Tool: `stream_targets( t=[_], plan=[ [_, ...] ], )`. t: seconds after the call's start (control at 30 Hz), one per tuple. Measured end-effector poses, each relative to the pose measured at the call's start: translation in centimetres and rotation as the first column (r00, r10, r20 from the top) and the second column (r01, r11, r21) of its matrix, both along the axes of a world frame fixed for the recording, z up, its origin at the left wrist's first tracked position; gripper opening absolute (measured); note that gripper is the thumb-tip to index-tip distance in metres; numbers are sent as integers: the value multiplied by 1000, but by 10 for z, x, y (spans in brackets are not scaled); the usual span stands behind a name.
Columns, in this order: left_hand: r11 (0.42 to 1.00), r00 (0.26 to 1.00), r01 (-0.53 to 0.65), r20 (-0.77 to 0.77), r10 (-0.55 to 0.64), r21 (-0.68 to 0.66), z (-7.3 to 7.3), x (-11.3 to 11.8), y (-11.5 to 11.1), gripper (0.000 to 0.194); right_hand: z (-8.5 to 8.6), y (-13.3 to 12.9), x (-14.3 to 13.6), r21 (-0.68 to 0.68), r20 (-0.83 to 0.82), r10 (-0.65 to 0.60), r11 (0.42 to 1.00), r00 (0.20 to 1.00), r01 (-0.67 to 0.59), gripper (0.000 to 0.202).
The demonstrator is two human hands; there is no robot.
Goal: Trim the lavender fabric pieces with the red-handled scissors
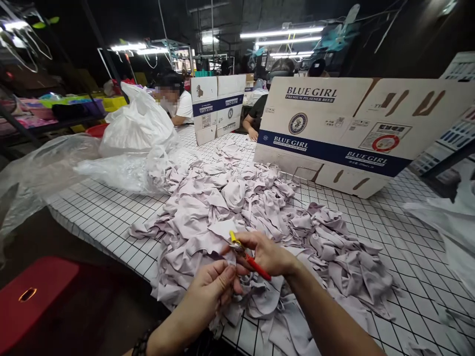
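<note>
A wide pile of pale lilac fabric pieces (230, 195) covers the middle of the grid-patterned table (107, 222). At the near side of the pile, my left hand (217, 284) pinches the edge of a fabric piece between thumb and fingers. Close beside it on the right, my right hand (265, 252) is closed around a small cutting tool (256, 267) with red and yellow parts. The tool's tip is partly hidden by my fingers, near the pinched cloth.
Clear and white plastic bags (137, 123) lie at the back left. Two cardboard panels (334, 133) stand across the table's far side, with people (181, 106) behind them. A red stool (33, 301) is at lower left.
</note>
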State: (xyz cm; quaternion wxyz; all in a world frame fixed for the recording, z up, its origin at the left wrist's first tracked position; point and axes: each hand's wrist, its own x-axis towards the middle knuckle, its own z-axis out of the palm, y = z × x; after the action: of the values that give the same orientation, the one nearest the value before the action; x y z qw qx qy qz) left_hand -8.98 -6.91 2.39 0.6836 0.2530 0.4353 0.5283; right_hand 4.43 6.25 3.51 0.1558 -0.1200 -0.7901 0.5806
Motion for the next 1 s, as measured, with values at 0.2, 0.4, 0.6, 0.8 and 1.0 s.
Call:
stream_targets(
  t=[0.2, 0.4, 0.6, 0.8, 1.0],
  plan=[
    [997, 988, -58, 138, 65, -55, 4, -9, -2, 40, 15, 25, -13, 50, 86, 52, 997, 995, -56, 8],
    [980, 989, -136, -33, 142, 145, -1, -5, 21, 42, 3, 7, 0, 79, -180, -551, 818, 815, 570, 10],
    [882, 842, -178, -396, 366, 437, -3, 6, 40, 37, -29, -21, 7, 8, -232, -792, 579, 565, 815, 14],
    [903, 971, -69, -178, 158, 423, -9, 17, 49, 37, -30, -34, 24, -172, 0, -693, 710, 721, 682, 27],
    [886, 908, 120, -411, 85, 448, -10, 16, 52, 35, 13, -48, 76, 353, 255, -741, 669, 621, 654, 31]
  ],
)
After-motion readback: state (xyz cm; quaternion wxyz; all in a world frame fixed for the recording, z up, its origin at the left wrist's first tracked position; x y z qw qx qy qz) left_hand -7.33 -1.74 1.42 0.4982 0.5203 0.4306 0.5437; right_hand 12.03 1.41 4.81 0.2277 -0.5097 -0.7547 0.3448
